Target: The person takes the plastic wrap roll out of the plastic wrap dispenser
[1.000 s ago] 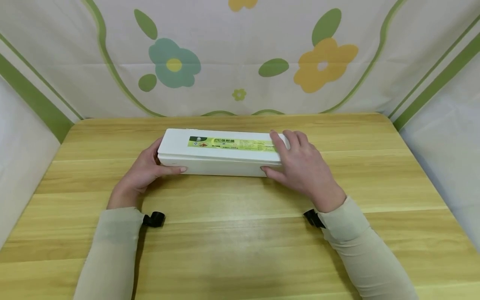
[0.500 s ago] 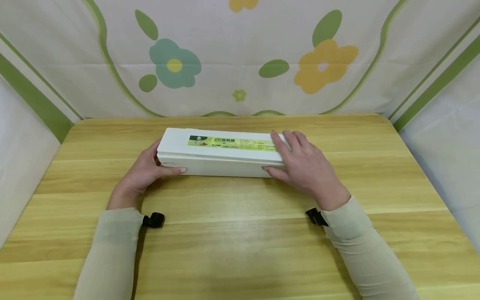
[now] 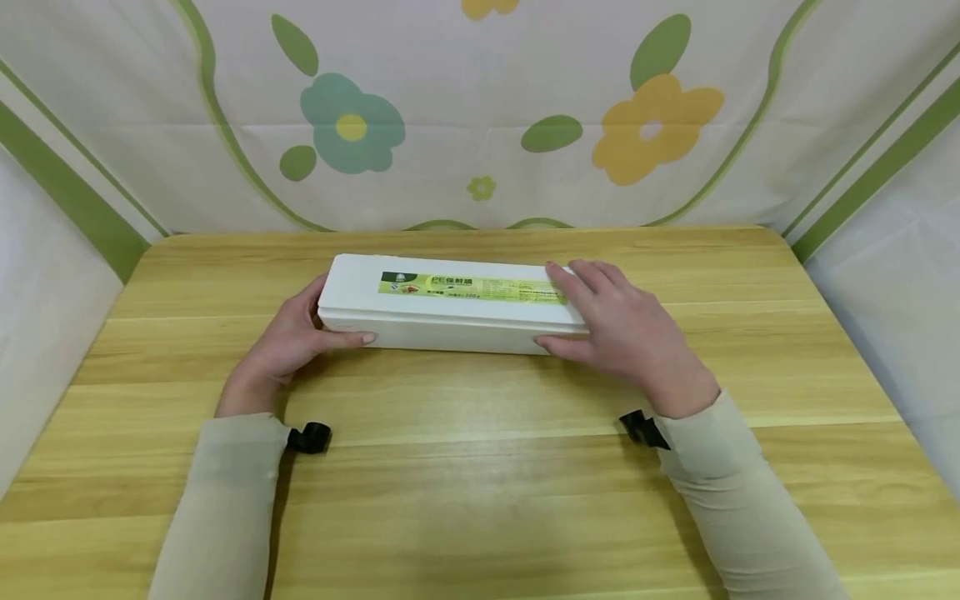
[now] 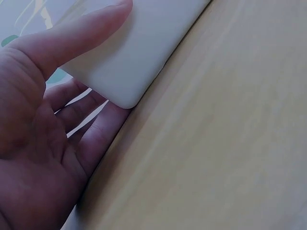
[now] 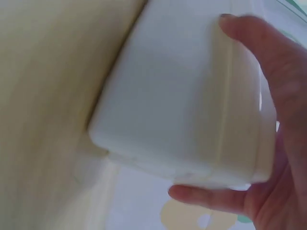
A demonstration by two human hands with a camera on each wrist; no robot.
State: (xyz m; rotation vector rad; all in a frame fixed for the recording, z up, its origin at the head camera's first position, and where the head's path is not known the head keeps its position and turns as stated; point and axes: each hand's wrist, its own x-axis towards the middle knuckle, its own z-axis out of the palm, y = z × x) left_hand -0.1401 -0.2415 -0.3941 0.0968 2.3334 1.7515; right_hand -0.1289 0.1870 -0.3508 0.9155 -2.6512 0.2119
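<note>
I see L grip point(image 3: 291, 340) & R grip point(image 3: 628, 329) both holding white box point(image 3: 450, 310) w/ green label point(image 3: 471, 288), L & R ends resp.; box nr table's point(image 3: 480, 508) far edge.

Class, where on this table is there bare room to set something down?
The yellow wood-grain tabletop has bare patches between the beige left sleeve and beige right sleeve, and outside each. Crowded: the far middle, where the left hand and right hand hold opposite ends of the long white plastic box.
</note>
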